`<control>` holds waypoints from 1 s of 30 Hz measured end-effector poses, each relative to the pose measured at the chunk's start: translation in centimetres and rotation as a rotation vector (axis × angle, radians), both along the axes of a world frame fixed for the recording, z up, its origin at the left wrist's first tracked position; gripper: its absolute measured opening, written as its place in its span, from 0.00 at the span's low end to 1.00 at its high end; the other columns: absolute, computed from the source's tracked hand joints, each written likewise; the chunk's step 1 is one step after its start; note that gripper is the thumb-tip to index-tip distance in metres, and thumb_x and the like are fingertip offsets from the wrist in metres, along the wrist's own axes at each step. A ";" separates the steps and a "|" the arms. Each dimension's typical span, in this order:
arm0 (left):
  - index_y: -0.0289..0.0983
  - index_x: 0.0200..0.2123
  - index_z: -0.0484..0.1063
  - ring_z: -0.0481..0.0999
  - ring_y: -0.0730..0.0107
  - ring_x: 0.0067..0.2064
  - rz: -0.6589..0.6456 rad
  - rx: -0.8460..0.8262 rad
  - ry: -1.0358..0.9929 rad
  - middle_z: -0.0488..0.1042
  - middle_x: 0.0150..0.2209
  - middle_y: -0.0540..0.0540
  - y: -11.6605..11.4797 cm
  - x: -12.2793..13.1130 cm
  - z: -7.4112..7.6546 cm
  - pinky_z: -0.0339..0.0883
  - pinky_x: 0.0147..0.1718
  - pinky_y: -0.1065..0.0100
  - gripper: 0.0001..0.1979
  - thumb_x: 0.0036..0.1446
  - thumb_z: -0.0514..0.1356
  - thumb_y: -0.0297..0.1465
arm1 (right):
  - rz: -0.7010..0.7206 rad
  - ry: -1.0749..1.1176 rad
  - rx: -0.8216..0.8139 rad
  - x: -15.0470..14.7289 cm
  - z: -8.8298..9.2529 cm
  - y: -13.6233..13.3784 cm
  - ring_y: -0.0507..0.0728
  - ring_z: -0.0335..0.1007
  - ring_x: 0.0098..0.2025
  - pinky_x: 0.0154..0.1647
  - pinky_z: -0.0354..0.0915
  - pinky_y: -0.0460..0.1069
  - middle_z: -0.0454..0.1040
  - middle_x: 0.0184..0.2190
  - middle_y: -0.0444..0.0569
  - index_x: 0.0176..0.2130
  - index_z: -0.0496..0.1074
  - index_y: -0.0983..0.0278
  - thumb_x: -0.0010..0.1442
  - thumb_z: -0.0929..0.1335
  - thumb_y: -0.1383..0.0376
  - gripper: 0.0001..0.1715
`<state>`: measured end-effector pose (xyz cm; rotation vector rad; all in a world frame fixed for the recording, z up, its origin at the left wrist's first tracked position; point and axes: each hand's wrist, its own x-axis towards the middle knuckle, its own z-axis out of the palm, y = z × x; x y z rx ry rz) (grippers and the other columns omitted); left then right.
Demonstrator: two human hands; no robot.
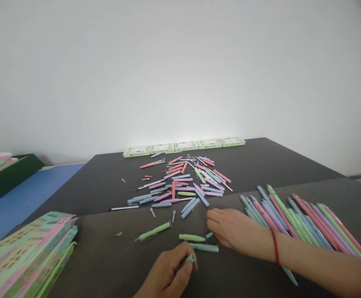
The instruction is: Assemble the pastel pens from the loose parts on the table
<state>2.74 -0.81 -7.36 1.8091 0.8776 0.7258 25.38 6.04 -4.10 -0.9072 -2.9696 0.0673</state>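
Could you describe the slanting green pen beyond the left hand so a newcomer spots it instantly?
On the dark table, find the left hand at the picture's bottom middle. Beyond it, toward the printed stack at left, lies a green pen. Unlike the nearly level green barrel to its right, it slants up to the right.

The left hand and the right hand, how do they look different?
The left hand grips a pale green tube; the right hand has its fingers near a small green piece. The left hand is lower in the picture, while the right hand is higher. Both are over the dark table.
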 end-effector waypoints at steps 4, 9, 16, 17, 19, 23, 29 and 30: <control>0.37 0.33 0.66 0.63 0.71 0.27 0.071 -0.064 -0.134 0.65 0.25 0.50 -0.3 -0.1 0.9 0.57 0.29 0.71 0.16 0.66 0.45 0.39 | -0.237 0.285 -0.302 -0.1 0.8 -1.2 0.51 0.61 0.26 0.27 0.55 0.45 0.67 0.26 0.41 0.31 0.62 0.63 0.52 0.63 0.76 0.09; 0.39 0.42 0.69 0.72 0.62 0.44 0.077 0.091 -0.247 0.75 0.41 0.42 -0.5 -0.3 1.8 0.61 0.46 0.64 0.08 0.65 0.51 0.31 | -0.330 0.567 -0.657 -0.8 2.2 -3.5 0.49 0.57 0.25 0.24 0.54 0.43 0.63 0.24 0.38 0.31 0.61 0.61 0.55 0.62 0.75 0.08; 0.41 0.42 0.70 0.73 0.64 0.44 0.059 0.305 -0.232 0.75 0.40 0.44 0.0 -0.3 1.0 0.65 0.45 0.64 0.09 0.61 0.54 0.24 | -0.393 0.567 -0.640 -1.5 2.6 -5.4 0.49 0.59 0.25 0.25 0.54 0.43 0.65 0.25 0.39 0.31 0.63 0.62 0.54 0.62 0.74 0.07; 0.41 0.42 0.69 0.73 0.65 0.44 0.059 0.319 -0.204 0.75 0.41 0.45 0.0 -0.3 0.9 0.65 0.45 0.65 0.10 0.60 0.54 0.23 | -0.395 0.553 -0.624 -1.5 2.5 -5.4 0.49 0.59 0.25 0.25 0.54 0.43 0.65 0.25 0.39 0.31 0.63 0.62 0.54 0.62 0.74 0.08; 0.42 0.42 0.69 0.73 0.67 0.43 0.080 0.340 -0.124 0.76 0.41 0.47 -0.1 -0.3 0.9 0.65 0.44 0.66 0.11 0.60 0.54 0.22 | -0.403 0.510 -0.588 -1.4 2.3 -5.4 0.49 0.59 0.25 0.24 0.53 0.43 0.66 0.24 0.39 0.30 0.64 0.62 0.53 0.62 0.75 0.08; 0.40 0.39 0.69 0.72 0.66 0.37 0.170 0.413 0.188 0.74 0.34 0.48 -0.2 -0.4 0.9 0.64 0.37 0.67 0.09 0.58 0.54 0.22 | -0.427 0.349 -0.432 -1.0 1.5 -4.9 0.50 0.61 0.24 0.24 0.50 0.45 0.67 0.23 0.40 0.28 0.63 0.62 0.51 0.63 0.76 0.09; 0.39 0.34 0.69 0.69 0.59 0.38 0.119 0.470 0.628 0.72 0.35 0.46 0.0 0.2 1.1 0.63 0.39 0.58 0.08 0.53 0.55 0.22 | -0.485 0.175 -0.220 0.1 -0.1 -4.0 0.53 0.66 0.26 0.26 0.50 0.48 0.71 0.26 0.43 0.29 0.64 0.62 0.53 0.63 0.75 0.08; 0.39 0.35 0.69 0.69 0.58 0.39 0.125 0.463 0.642 0.72 0.36 0.46 0.0 0.3 1.1 0.63 0.40 0.57 0.08 0.52 0.56 0.23 | -0.487 0.150 -0.207 0.1 -0.3 -4.0 0.54 0.67 0.26 0.27 0.51 0.48 0.71 0.27 0.44 0.29 0.65 0.62 0.54 0.63 0.75 0.08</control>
